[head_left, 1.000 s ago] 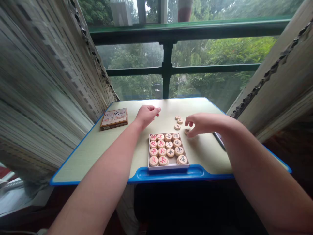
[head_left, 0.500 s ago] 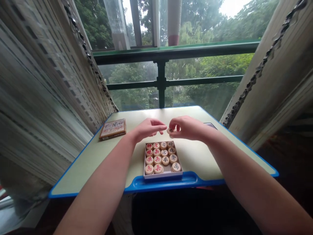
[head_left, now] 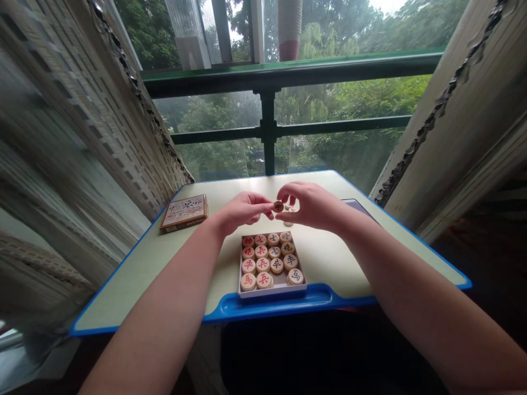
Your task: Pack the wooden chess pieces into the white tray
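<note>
A round xiangqi piece [head_left: 278, 206] with a dark character is tilted up at the fingertips of my left hand [head_left: 242, 211], pinched between thumb and fingers. My right hand [head_left: 315, 206] arches beside it, thumb and fingers apart with a gap between them. Under the right palm, a few more pieces [head_left: 291, 210] sit on the table, partly covered by the fingers. Nearer me is a shallow white box [head_left: 272, 293] with rows of pieces, red characters on the left and black on the right. One spot in its front row, between a red and a black piece, holds no piece.
The pale folding table [head_left: 164, 291] has a blue rim and a moulded groove at the front. A decorated box lid [head_left: 184, 213] lies at the left, a dark flat device [head_left: 357, 208] at the right. Curtains flank both sides; a green railing [head_left: 267, 118] stands beyond.
The piece has passed from my right hand's fingers to my left hand's. My right hand's fingers have spread apart. The camera view has shifted slightly.
</note>
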### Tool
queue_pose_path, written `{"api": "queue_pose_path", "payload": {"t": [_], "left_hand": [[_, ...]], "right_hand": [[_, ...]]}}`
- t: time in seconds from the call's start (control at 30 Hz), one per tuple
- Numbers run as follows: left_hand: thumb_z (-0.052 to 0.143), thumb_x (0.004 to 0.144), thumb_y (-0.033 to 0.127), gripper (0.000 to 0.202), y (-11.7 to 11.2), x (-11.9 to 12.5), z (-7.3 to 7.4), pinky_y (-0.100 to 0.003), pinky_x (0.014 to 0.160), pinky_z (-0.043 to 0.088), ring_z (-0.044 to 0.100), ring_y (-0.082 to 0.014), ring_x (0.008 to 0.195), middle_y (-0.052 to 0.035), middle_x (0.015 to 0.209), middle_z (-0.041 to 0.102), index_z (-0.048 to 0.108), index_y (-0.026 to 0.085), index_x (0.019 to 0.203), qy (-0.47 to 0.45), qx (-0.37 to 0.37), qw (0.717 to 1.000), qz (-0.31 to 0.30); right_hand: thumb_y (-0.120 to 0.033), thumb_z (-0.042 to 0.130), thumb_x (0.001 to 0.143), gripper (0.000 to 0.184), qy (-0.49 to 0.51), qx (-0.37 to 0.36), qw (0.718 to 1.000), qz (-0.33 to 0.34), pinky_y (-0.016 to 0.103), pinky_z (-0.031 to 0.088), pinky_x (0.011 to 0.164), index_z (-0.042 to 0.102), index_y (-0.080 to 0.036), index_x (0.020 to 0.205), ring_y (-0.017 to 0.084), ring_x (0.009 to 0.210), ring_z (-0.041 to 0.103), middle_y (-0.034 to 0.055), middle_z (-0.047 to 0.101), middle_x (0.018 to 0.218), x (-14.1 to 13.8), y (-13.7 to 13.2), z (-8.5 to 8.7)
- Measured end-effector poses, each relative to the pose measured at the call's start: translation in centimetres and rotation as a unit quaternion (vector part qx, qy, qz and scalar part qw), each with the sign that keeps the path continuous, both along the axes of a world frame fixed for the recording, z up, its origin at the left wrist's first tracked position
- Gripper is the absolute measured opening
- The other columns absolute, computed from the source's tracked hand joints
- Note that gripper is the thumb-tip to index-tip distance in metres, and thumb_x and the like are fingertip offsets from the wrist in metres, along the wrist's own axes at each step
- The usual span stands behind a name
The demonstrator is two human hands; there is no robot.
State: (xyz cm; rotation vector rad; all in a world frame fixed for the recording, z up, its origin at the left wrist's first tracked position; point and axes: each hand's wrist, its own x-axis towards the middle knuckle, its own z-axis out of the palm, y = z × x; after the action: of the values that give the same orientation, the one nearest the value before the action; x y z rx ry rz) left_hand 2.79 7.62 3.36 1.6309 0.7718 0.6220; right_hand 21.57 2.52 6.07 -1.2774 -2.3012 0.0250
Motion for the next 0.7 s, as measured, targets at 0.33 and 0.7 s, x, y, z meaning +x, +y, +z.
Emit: {"api": "queue_pose_path", "payload": {"t": [0.33, 0.7], "left_hand": [[0.069, 0.067, 0.026, 0.019, 0.2, -0.4, 0.3, -0.02, 0.041, 0.014, 0.027, -0.0008, 0.041, -0.0044, 0.063, 0.059, 0.065, 0.01, 0.076, 0.016, -0.038, 0.999, 0.011], [0.065, 0.067, 0.023, 0.012, -0.1, -0.6, 1.1, -0.02, 0.04, 0.011, 0.024, -0.001, 0.039, 0.0, 0.057, 0.051, 0.064, 0.012, 0.074, 0.022, -0.019, 0.997, 0.075]], "right_hand": [[-0.024, 0.064, 0.07, 0.013, -0.019, -0.03, 0.999, 0.024, 0.024, 0.039, 0.062, 0.066, -0.017, 0.082, 0.012, 0.067, 0.053, 0.0025, 0.065, 0.079, -0.3, -0.6, 0.1], [-0.021, 0.067, 0.065, 0.026, -0.135, -0.195, 0.967, 0.097, 0.024, 0.038, 0.061, 0.07, -0.023, 0.092, 0.012, 0.066, 0.053, 0.0041, 0.061, 0.09, -1.6, -2.0, -0.3]]}}
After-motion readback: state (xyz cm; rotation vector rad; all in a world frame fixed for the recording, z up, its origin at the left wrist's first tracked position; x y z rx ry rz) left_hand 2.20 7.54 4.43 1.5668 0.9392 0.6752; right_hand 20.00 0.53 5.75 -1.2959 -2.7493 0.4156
